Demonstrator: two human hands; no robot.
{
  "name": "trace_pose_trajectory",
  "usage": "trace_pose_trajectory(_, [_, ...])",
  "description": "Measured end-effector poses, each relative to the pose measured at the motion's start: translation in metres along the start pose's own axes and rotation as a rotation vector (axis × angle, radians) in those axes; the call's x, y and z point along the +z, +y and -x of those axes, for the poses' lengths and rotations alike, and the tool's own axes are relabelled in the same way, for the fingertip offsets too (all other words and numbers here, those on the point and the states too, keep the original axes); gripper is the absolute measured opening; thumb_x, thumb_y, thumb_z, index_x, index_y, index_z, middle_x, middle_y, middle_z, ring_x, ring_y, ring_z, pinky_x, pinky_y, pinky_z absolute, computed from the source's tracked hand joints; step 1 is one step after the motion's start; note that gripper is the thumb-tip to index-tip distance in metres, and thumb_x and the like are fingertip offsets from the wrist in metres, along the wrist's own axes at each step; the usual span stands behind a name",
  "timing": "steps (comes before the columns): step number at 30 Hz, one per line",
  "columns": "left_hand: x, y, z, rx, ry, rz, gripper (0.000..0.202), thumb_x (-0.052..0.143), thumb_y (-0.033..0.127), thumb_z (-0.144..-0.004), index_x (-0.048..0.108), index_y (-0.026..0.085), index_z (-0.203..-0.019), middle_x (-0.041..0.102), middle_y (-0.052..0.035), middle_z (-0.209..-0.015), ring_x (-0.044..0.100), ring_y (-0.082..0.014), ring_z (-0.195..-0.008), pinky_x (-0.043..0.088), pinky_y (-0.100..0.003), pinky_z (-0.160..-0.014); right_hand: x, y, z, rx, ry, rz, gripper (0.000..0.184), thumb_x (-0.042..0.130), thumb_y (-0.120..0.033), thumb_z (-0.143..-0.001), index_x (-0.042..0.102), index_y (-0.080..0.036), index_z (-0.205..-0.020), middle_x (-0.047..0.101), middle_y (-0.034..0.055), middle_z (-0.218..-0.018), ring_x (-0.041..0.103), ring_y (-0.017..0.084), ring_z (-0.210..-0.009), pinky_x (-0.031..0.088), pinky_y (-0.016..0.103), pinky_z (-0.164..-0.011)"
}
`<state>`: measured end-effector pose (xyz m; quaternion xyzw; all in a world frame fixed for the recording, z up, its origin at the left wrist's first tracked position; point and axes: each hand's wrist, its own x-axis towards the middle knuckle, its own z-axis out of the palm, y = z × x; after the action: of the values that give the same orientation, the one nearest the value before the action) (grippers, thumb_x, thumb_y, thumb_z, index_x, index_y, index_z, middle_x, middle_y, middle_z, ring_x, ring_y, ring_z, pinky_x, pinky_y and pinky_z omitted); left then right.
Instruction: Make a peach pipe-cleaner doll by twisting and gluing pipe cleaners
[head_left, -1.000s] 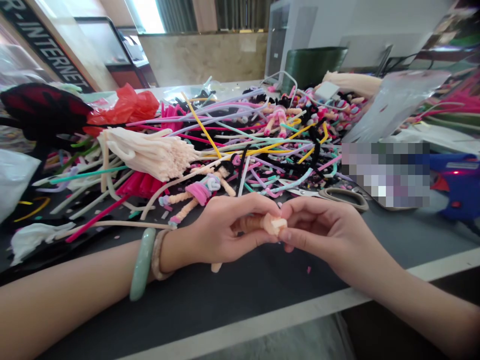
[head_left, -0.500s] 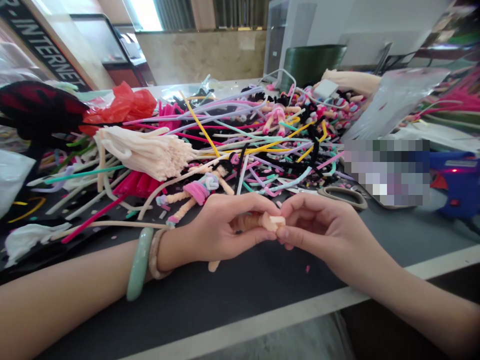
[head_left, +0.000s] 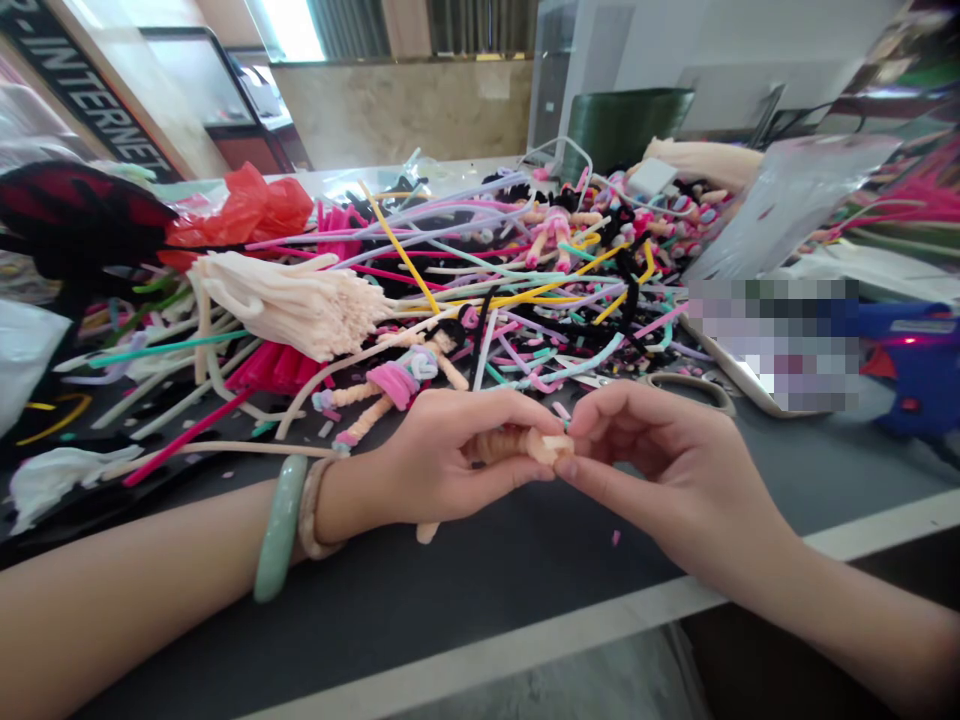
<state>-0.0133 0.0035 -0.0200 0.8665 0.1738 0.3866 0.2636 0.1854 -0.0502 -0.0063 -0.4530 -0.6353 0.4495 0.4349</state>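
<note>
My left hand (head_left: pixel 442 465) is closed around a coiled peach pipe cleaner piece (head_left: pixel 517 445), whose tail pokes out below the palm. My right hand (head_left: pixel 652 470) pinches the pale end of that same piece between thumb and fingertips. Both hands meet above the dark grey table (head_left: pixel 480 580). Just behind my left hand lies a small pipe cleaner doll (head_left: pixel 397 385) with a pink skirt and peach limbs. A jade bangle (head_left: pixel 281 525) and a bead bracelet sit on my left wrist.
A heap of coloured pipe cleaners (head_left: pixel 510 290) covers the table behind my hands, with a cream bundle (head_left: pixel 300 300) at left. Scissors (head_left: pixel 690 385) lie to the right, a blue glue gun (head_left: pixel 915 365) further right. Red plastic (head_left: pixel 240 215) sits at back left.
My right hand's fingers have shifted slightly on the end of the peach piece and opened a little; the left hand stays put. The view barely moved.
</note>
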Motion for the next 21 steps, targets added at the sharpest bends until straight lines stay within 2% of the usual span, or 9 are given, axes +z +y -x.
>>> trace_pose_trajectory(5, [0.0001,0.0014,-0.0003,0.025,0.01,-0.03,0.023,0.072,0.016,-0.078,0.065,0.012,-0.099,0.072,-0.0037,-0.079,0.066,-0.0079,-0.065,0.05,-0.014,-0.061,0.0022,0.0016,0.0032,-0.149,-0.006,0.087,0.01,0.065,-0.014,-0.082,0.059,-0.022,-0.084,0.061,-0.0016,-0.077,0.059,0.011,-0.067,0.049,0.022,-0.057])
trace_pose_trajectory(12, [0.0001,0.0042,-0.0028,0.059,0.017,-0.05,0.022,0.072,0.015,-0.077,0.065,0.012,-0.097,0.072,-0.0028,-0.074,0.064,-0.0072,-0.06,0.05,-0.013,-0.058,0.0028,0.0045,0.0061,-0.297,-0.015,0.211,0.022,0.058,-0.004,-0.081,0.057,-0.023,-0.092,0.06,-0.0019,-0.078,0.057,0.01,-0.066,0.051,0.023,-0.06])
trace_pose_trajectory(21, [0.0007,0.0042,-0.003,0.072,0.014,-0.031,0.023,0.071,0.01,-0.076,0.065,0.011,-0.099,0.074,-0.0034,-0.078,0.067,-0.0075,-0.066,0.053,-0.012,-0.066,0.0018,0.0051,0.0048,-0.369,0.0,0.289,0.024,0.059,-0.003,-0.08,0.06,-0.023,-0.094,0.058,-0.0015,-0.078,0.057,0.01,-0.069,0.05,0.024,-0.062])
